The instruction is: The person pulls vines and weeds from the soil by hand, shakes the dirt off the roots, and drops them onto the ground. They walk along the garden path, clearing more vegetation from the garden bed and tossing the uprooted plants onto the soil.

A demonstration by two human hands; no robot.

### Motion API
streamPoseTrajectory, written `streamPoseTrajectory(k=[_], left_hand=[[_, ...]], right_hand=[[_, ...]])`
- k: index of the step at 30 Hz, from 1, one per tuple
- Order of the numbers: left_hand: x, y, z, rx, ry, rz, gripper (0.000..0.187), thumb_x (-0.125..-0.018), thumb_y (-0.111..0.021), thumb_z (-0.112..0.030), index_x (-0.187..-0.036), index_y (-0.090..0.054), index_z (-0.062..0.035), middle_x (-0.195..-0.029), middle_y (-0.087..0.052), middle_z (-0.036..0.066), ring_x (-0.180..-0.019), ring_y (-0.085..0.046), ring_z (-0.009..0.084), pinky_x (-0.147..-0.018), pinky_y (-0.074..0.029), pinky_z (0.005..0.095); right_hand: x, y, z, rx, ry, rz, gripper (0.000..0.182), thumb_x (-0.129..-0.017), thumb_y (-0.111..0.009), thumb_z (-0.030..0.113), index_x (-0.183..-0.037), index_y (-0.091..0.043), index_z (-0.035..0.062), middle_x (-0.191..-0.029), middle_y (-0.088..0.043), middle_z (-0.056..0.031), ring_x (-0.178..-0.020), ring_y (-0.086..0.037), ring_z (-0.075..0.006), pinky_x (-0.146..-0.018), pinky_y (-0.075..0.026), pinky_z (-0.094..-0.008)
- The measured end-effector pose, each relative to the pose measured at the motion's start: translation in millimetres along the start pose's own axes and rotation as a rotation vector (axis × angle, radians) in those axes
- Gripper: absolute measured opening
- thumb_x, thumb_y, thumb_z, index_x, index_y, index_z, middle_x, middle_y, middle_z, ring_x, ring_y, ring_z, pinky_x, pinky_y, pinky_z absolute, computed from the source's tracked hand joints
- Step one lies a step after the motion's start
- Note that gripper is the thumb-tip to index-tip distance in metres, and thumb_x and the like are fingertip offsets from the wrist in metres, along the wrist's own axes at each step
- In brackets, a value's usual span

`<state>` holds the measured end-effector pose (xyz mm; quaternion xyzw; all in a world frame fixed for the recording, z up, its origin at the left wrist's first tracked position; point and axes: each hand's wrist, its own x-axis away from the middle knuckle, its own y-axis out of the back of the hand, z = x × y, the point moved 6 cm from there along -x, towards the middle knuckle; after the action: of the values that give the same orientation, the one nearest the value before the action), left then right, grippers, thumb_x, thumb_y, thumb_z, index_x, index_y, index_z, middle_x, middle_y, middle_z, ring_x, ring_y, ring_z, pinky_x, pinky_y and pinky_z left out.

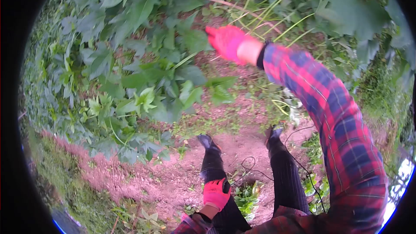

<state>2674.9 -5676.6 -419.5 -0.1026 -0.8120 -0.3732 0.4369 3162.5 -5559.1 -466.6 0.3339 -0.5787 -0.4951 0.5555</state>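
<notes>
My right hand, in a bright pink glove, is stretched far forward at the edge of the broad green leaves. Its fingers point left toward the foliage and look slightly smeared; nothing shows in them. Pale bare stems spread just beyond that hand. Down by my left knee is my left hand, also gloved in pink, with its fingers curled. A small dark shape sits at its thumb side, and I cannot tell what it is against the dark trousers.
Dense leafy vines fill the left and the far side. Reddish soil with scattered weeds lies around my dark boots. A thin black cord loops between and beside my legs. Large leaves hang at the upper right.
</notes>
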Motion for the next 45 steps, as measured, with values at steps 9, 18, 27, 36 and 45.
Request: streamPoseTrajectory(k=[9, 18, 27, 36, 45], left_hand=[[14.7, 22.6, 40.4, 0.247, 0.033, -0.149, 0.048, -0.075, -0.072, -0.032, -0.118, -0.061, -0.0128, -0.110, -0.065, 0.011, -0.105, -0.059, 0.0295, -0.094, -0.045, 0.0422], [7.2, 33.9, 36.1, 0.168, 0.033, -0.057, 0.047, -0.080, -0.068, -0.037, -0.120, -0.061, -0.0137, -0.111, -0.064, 0.011, -0.108, -0.058, 0.0287, -0.099, -0.042, 0.0429], [7.6, 17.0, 21.4, 0.139, -0.009, 0.039, 0.045, -0.088, -0.057, -0.040, -0.122, -0.060, -0.0111, -0.115, -0.063, 0.013, -0.110, -0.057, 0.0307, -0.100, -0.041, 0.0414], [13.9, 12.4, 42.2, 0.194, -0.041, 0.070, 0.047, -0.089, -0.055, -0.041, -0.123, -0.059, -0.0093, -0.117, -0.063, 0.014, -0.113, -0.056, 0.0318, -0.101, -0.039, 0.0419], [46.7, 13.1, 107.7, 0.395, 0.060, -0.131, 0.045, -0.083, -0.065, -0.034, -0.121, -0.060, -0.0112, -0.109, -0.064, 0.013, -0.107, -0.058, 0.0313, -0.096, -0.043, 0.0430]], right_hand=[[-97.5, -100.3, -104.6, 0.169, -0.525, 0.325, 0.063, -0.090, -0.052, 0.034, -0.144, -0.035, 0.0066, -0.144, -0.043, -0.0185, -0.125, -0.052, -0.0352, -0.100, -0.046, -0.0447], [-86.2, -128.4, -89.0, -0.170, -0.392, -0.042, 0.037, -0.087, -0.053, 0.041, -0.099, -0.071, 0.0115, -0.100, -0.070, -0.0145, -0.101, -0.065, -0.0321, -0.086, -0.051, -0.0421], [62.2, -82.0, 13.6, 0.033, 0.068, 0.275, 0.032, -0.085, -0.061, 0.024, -0.114, -0.061, 0.0111, -0.107, -0.066, -0.0160, -0.099, -0.064, -0.0342, -0.083, -0.051, -0.0451], [51.8, -89.8, 188.6, -0.781, -0.384, 0.632, 0.035, -0.090, -0.055, 0.032, -0.114, -0.060, 0.0078, -0.101, -0.067, -0.0171, -0.087, -0.066, -0.0338, -0.076, -0.051, -0.0441], [-112.4, -251.9, 272.5, -0.651, -0.649, 0.366, 0.037, -0.094, -0.047, 0.028, -0.126, -0.053, 0.0109, -0.112, -0.063, -0.0184, -0.101, -0.061, -0.0297, -0.089, -0.047, -0.0402]])
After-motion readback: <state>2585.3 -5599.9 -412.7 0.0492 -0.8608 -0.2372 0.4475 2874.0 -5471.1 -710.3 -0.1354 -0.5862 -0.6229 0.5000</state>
